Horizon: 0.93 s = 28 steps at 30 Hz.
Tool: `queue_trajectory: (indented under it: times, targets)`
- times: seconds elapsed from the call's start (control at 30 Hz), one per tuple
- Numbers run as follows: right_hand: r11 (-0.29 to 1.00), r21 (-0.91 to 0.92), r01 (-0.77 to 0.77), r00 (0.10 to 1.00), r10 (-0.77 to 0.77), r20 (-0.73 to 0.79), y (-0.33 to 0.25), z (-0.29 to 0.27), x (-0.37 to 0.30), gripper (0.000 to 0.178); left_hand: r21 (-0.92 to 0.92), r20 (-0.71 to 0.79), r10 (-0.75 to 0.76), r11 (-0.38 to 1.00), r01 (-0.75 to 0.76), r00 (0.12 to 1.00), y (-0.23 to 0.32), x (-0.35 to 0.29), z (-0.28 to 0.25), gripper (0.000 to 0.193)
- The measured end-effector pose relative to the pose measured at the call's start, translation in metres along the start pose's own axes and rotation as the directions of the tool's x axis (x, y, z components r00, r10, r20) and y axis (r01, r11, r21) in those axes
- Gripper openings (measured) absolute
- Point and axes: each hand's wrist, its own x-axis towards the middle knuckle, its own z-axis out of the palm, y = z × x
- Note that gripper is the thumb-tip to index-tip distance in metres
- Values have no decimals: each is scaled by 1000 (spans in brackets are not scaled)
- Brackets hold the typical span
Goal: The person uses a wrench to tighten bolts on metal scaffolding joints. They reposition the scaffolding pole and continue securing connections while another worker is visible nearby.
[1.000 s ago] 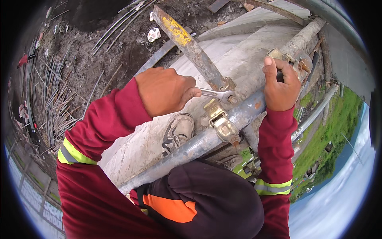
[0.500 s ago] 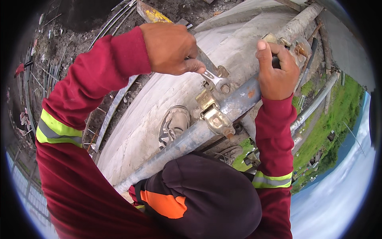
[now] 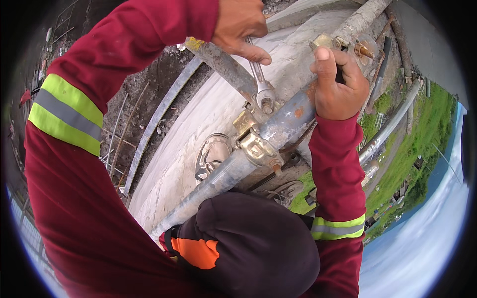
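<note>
In my left hand (image 3: 243,30), at the top, a metal wrench (image 3: 259,82) is gripped by its handle. The wrench's open jaw sits around a bolt end (image 3: 267,106) beside a coupler, where a diagonal flat bar or tube (image 3: 226,67) meets the grey scaffold pipe (image 3: 283,126). Just below that, a brass-coloured clamp coupler (image 3: 258,146) is closed around the pipe, its rusty bolt sticking out. My right hand (image 3: 343,87) is closed over the pipe farther up, thumb raised, fingers curled around a dark gap; what they hold is hidden.
Another coupler (image 3: 325,42) with a rusty bolt sits past my right hand. A pale concrete surface (image 3: 184,149) curves beneath the pipe, my shoe (image 3: 213,154) on it. My dark-clad knee (image 3: 253,243) is close below. Metal strips (image 3: 161,119) lie left; grass drops away right.
My left hand has moved up, and the wrench has swung from slanting to nearly upright on the bolt. My right hand stays at the pipe. The whole view has shifted slightly.
</note>
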Motion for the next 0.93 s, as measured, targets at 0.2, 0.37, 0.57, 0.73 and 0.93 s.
queue_trajectory:
  times: [0.2, 0.37, 0.57, 0.73, 0.93]
  targets:
    - [1000, -22, -4, 1000, 4, 18, -3, -1, 1, 16, -238, -31, -559, 809, 537, 829, 100, -102, 35, 46]
    - [1000, -17, 16, 1000, -16, 3, -4, 2, 0, 16, -551, 21, -766, 527, 646, 643, 175, -110, 56, 30]
    - [996, -82, 23, 999, -20, 43, -6, 2, 2, 14, -642, 19, -850, 393, 658, 526, 199, -100, 71, 29]
    - [990, -141, -5, 998, 13, 57, -8, 2, 2, 15, -713, 67, -874, 296, 636, 481, 212, -88, 76, 29]
    - [988, -153, -14, 998, 23, 59, -7, 4, 1, 14, -772, 315, -784, 116, 625, 535, 202, -85, 71, 28]
